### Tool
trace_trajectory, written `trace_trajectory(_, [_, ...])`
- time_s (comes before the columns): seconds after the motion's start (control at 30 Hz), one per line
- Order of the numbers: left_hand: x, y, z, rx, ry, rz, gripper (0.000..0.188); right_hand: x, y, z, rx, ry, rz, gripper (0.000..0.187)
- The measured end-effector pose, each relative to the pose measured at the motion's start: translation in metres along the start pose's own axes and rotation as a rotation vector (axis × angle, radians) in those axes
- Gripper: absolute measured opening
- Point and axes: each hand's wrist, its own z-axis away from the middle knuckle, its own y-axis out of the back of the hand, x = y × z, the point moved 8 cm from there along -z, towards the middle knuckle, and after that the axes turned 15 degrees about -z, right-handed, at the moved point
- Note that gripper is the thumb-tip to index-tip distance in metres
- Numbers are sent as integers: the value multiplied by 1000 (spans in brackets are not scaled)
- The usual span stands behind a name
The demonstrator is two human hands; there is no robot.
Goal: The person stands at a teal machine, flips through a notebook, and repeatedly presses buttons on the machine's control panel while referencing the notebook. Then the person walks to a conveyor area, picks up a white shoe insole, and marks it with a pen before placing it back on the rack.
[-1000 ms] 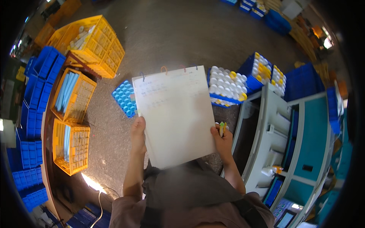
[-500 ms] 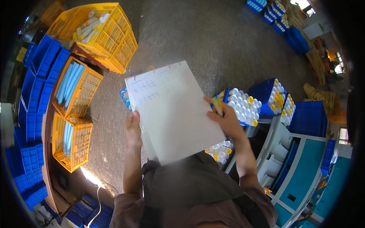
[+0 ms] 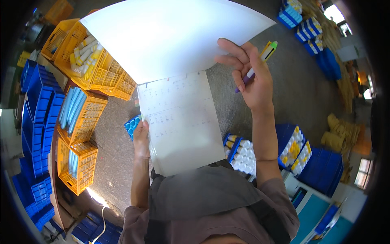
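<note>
A ring-bound notebook [image 3: 185, 134] with rows of handwriting is in front of my body. My left hand [image 3: 141, 136] is closed on its left edge, thumb on top. One white page [image 3: 174, 38] stands lifted away from me above the bound far edge, curved and bright. My right hand [image 3: 258, 79] is raised beside that page's right part, some fingers bent against or near it; whether they touch I cannot tell. Held in the same hand is a pen [image 3: 264, 57] with a purple grip and a green end.
Yellow crates [image 3: 77, 162] with light blue tubes and white-yellow tubes line the left, next to stacked blue bins [image 3: 38, 118]. Blue crates of white and yellow capped tubes [image 3: 243, 154] stand at the right. Teal cabinets [image 3: 317, 213] are at the lower right.
A page has been turned up and away from me, baring another written sheet. My right hand has risen from the notebook's right edge with the pen. My left hand keeps its hold.
</note>
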Motion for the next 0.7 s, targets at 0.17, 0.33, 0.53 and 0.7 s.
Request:
trace_trajectory(0.17, [26,-20,-102,17,-27,108,47,26,24,-126,-140,53,151,59])
trace_trajectory(0.33, [70,-36,-249,34,-47,138,47,69,72,-303,69,129,240,58])
trace_trajectory(0.53, [162,-44,-422,20,-37,226,44,168,140,-451,140,-202,714,38])
trace_trajectory(0.7, [226,-23,-546,142,-52,245,44,250,184,-473,-57,-674,798,34])
